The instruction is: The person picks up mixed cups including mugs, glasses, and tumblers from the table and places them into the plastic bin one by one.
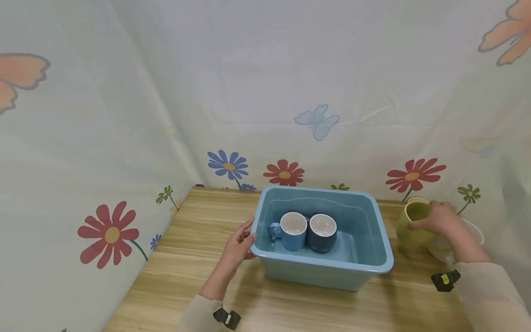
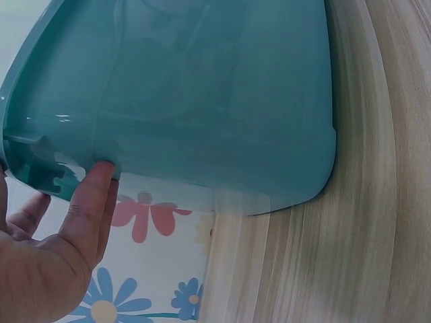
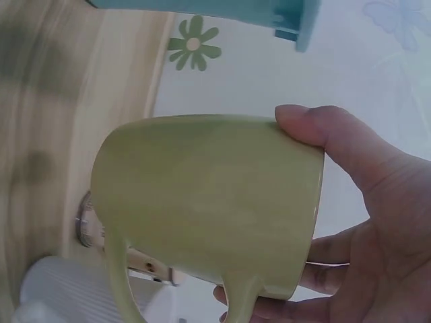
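Observation:
In the head view a light-blue plastic bin (image 1: pixel 319 263) stands on the wooden table. Inside it, side by side, are a blue mug (image 1: pixel 293 237) and a dark navy mug (image 1: pixel 321 239), both with white insides. My left hand (image 1: pixel 238 246) holds the bin's left rim; in the left wrist view its fingers (image 2: pixel 86 208) touch the wall below the rim. To the right of the bin my right hand (image 1: pixel 441 219) grips a yellow-green mug (image 3: pixel 209 195) near its mouth. The mug's handle points away from the thumb. Whether its base touches the table is unclear.
Behind the right hand, partly hidden, is a white round-rimmed object (image 1: pixel 474 230), and the right wrist view has a white ribbed object (image 3: pixel 87 289) beside the mug. A flower-printed curtain (image 1: pixel 257 115) borders the table (image 1: pixel 174 276) at the back and sides.

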`<state>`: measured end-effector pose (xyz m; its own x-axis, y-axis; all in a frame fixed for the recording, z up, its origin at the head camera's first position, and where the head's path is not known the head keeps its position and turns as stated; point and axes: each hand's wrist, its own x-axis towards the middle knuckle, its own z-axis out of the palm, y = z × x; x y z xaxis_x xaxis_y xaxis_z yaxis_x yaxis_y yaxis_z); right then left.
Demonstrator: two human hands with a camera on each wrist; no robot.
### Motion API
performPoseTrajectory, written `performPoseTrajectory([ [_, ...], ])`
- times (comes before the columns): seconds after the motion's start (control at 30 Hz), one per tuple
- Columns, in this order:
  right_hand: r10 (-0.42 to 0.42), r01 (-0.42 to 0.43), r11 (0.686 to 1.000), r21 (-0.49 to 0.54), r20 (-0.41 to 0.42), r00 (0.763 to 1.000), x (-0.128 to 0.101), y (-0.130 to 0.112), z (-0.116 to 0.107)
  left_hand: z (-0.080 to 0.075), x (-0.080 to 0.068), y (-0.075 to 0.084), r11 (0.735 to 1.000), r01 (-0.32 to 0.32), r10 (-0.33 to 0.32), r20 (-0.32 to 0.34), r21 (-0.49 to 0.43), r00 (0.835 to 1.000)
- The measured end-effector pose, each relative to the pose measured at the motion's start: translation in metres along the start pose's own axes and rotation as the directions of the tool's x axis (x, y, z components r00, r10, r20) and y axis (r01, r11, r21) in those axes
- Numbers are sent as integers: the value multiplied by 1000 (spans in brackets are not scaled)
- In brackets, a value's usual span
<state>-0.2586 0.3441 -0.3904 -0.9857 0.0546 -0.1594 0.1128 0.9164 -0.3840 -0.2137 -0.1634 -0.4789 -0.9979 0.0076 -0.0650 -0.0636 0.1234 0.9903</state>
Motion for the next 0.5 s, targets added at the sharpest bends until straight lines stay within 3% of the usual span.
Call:
performPoseTrajectory([
  [0.33,-119,119,993,-18,-57,991,-9,-9,-26,0,-1,0,1000,3,-3,7,10,1000],
  [0.5,-138,137,990,-36,-50,989,-15,-19,-41,0,-1,1,1000,2,-2,18,4,1000],
])
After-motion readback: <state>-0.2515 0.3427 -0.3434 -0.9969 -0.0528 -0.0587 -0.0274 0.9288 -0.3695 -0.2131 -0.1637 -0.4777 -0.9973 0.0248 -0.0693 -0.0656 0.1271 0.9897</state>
